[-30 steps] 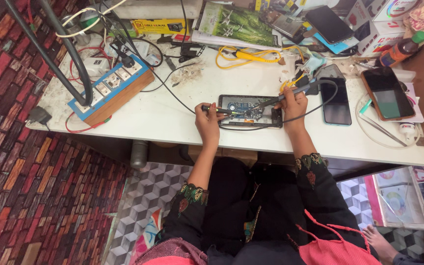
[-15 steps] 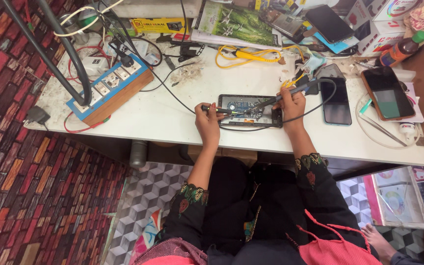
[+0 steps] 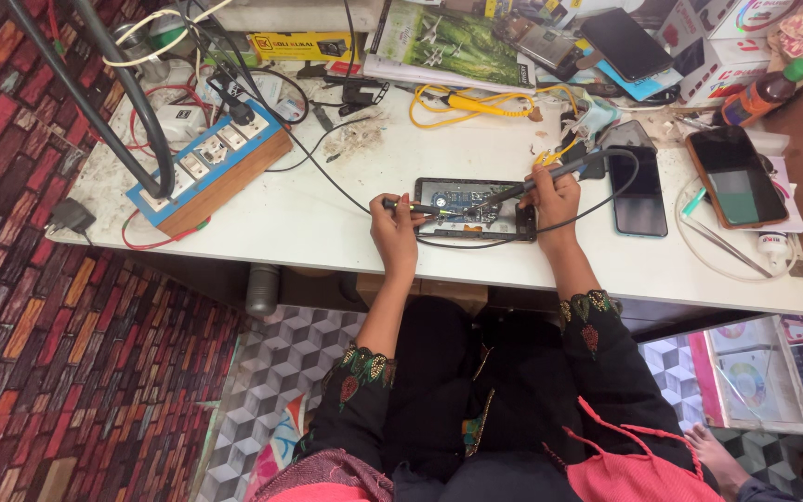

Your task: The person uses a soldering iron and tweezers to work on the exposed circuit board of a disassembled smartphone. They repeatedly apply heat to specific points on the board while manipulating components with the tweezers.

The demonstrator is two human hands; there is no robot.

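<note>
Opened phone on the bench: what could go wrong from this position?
1. The soldering iron in the right hand works inside the opened phone; a slip could likely damage nearby parts.
2. Its black cord loops over the dark phone alongside and might drag it.
3. The left hand pins a thin tool close to the tip: burn risk.

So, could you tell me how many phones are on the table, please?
At least 4: opened phone under the hands, dark phone beside it, brown-cased phone farther right, black phone atop the clutter. Others may be hidden.
</note>
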